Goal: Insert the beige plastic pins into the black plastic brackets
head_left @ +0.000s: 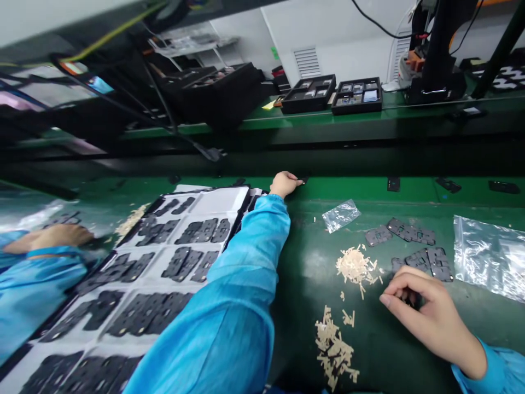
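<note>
My left hand [285,183] reaches far forward past the tray, to the back of the green bench. Its fingers pinch a small flat black plate [304,179] near the bench's back edge. At the lower right my right hand [429,317] is closed with curled fingers, and something dark shows between them, too hidden to name. Just behind it lie several black slotted plates [441,264], with more black plates [410,232] farther back. To its left are a pile of small beige strips [353,265] and a looser heap of beige strips [334,350].
A compartment tray [221,202] of black plates fills the left side, under my left sleeve. Beyond it is a co-worker's blurred hand [65,235]. Plastic bags [341,215] lie at centre and right. A shelf with black boxes [309,94] runs across the back; a cable plug [211,154] hangs down.
</note>
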The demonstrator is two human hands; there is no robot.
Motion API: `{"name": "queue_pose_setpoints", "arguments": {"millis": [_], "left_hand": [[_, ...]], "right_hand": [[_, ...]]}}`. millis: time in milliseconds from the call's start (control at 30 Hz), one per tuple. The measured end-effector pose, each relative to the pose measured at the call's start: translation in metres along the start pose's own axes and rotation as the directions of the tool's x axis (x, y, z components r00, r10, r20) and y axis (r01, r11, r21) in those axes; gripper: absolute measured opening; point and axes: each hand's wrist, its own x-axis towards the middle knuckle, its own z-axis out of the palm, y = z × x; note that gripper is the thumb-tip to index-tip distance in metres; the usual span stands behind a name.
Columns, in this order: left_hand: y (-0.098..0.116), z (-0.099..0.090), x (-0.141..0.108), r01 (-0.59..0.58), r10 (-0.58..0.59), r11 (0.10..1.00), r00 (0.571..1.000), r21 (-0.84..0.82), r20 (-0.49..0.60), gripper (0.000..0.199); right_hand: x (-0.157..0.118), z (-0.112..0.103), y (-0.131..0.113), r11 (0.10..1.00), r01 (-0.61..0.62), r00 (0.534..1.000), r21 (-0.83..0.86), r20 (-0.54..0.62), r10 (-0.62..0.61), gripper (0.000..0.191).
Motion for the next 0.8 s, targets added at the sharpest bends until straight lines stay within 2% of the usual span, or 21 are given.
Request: {"name": "queue_pose_setpoints", "arguments": {"millis": [200,300,367,433,500,567,600,633,667,700,733,767,800], "left_hand": [[0.013,0.007,-0.015,-0.027,0.027,0.999,1.000,-0.039,-0.007,0.037],[0.030,0.004,-0.027,-0.108,0.108,0.990,0.994,-0.091,-0.008,0.037],[0.044,0.002,-0.044,-0.195,0.197,0.972,0.980,-0.133,0.000,0.036],[0.057,0.000,-0.074,-0.311,0.316,0.933,0.949,-0.178,-0.002,0.028],[0.063,-0.001,-0.120,-0.443,0.445,0.868,0.894,-0.226,-0.044,0.015],[0.060,-0.003,-0.172,-0.559,0.557,0.788,0.826,-0.258,-0.091,0.006],[0.056,-0.005,-0.198,-0.634,0.627,0.730,0.770,-0.257,-0.118,0.004],[0.051,-0.007,-0.222,-0.793,0.777,0.580,0.607,-0.188,-0.163,0.008],[0.047,-0.009,-0.243,-0.907,0.884,0.406,0.421,-0.112,-0.205,0.018],[0.044,-0.010,-0.259,-0.962,0.936,0.267,0.271,-0.052,-0.225,0.027],[0.042,-0.011,-0.272,-0.986,0.961,0.169,0.166,-0.009,-0.223,0.032],[0.041,-0.011,-0.281,-0.993,0.970,0.116,0.112,0.006,-0.215,0.034],[0.042,-0.012,-0.287,-0.994,0.973,0.105,0.106,-0.017,-0.203,0.032]], "right_hand": [[0.002,-0.004,-0.001,1.000,-0.003,0.999,0.010,-0.034,0.003,0.018],[0.004,-0.005,0.001,1.000,-0.008,0.998,0.020,-0.055,0.009,0.018],[0.007,-0.007,0.003,0.997,-0.035,0.993,0.064,-0.106,0.042,0.017],[0.010,-0.009,0.005,0.981,-0.081,0.974,0.177,-0.194,0.116,0.011],[0.014,-0.010,0.006,0.932,-0.130,0.937,0.338,-0.266,0.227,0.030],[0.018,-0.010,0.004,0.856,-0.188,0.907,0.482,-0.250,0.340,0.052],[0.019,-0.009,0.003,0.816,-0.224,0.899,0.533,-0.210,0.385,0.058],[0.020,-0.008,0.002,0.783,-0.260,0.896,0.565,-0.161,0.414,0.060],[0.021,-0.007,0.000,0.761,-0.285,0.896,0.583,-0.121,0.428,0.060],[0.021,-0.006,-0.001,0.750,-0.294,0.899,0.592,-0.095,0.428,0.060],[0.021,-0.005,-0.003,0.750,-0.293,0.904,0.593,-0.084,0.419,0.058],[0.020,-0.004,-0.003,0.759,-0.282,0.909,0.587,-0.091,0.408,0.056],[0.019,-0.005,-0.004,0.775,-0.269,0.912,0.572,-0.107,0.396,0.054]]}}
